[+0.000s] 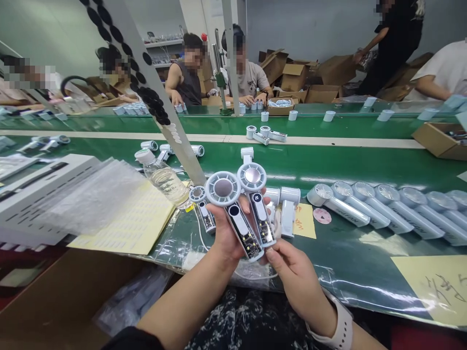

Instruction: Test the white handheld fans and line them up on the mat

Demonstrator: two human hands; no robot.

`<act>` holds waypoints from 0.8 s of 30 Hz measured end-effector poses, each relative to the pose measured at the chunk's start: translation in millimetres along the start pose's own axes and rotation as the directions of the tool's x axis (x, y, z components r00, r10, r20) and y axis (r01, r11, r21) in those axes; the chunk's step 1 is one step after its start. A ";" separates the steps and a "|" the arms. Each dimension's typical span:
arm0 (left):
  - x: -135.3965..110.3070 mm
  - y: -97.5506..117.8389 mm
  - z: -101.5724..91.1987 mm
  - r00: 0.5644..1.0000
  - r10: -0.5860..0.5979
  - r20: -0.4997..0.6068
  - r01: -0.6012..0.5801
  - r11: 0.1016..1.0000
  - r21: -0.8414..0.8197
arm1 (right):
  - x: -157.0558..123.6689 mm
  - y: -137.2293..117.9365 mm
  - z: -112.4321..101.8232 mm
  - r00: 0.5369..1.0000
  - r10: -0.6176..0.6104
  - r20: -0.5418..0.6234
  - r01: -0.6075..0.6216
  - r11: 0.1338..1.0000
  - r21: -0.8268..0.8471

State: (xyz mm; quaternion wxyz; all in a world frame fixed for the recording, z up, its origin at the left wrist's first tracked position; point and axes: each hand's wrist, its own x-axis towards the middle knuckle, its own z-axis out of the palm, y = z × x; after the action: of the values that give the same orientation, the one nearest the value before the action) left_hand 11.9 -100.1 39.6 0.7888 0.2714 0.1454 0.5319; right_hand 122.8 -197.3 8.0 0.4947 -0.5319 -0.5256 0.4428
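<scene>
My left hand is closed around two pale blue handheld fans, their round heads up and fanned apart. The left-hand fan has a dark round display; the right-hand fan shows a lit "20". Circuit parts show through both handles. At the base of the right-hand fan, the thumb and fingers of my right hand are pinched together; what sits between them is hidden. A white cable loops below, running toward my right hand. Another fan lies just left of my left hand.
A row of fans lies on the right of the green bench. A water bottle leans over yellow sheets on the left. A slanted metal post stands ahead. Co-workers sit across the conveyor.
</scene>
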 end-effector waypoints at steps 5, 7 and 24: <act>-5.3 -4.0 -0.5 0.999 0.039 0.007 -0.040 0.997 0.068 | -2.6 5.7 4.9 0.988 0.149 -0.052 -0.137 0.974 0.179; -7.2 -6.8 -1.0 0.998 0.061 -0.015 -0.058 0.990 0.125 | -3.5 7.2 7.4 0.980 0.185 -0.066 -0.166 0.958 0.233; -20.6 5.1 -14.3 0.963 -0.202 0.176 0.102 0.884 0.456 | 6.7 11.1 -25.7 0.999 0.036 0.010 -0.038 0.977 0.211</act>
State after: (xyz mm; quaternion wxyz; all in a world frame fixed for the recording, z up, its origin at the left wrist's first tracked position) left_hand -7.5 -113.6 29.9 0.7568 0.4881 0.1958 0.3881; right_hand 150.0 -191.7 0.4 0.5383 -0.4847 -0.4671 0.5070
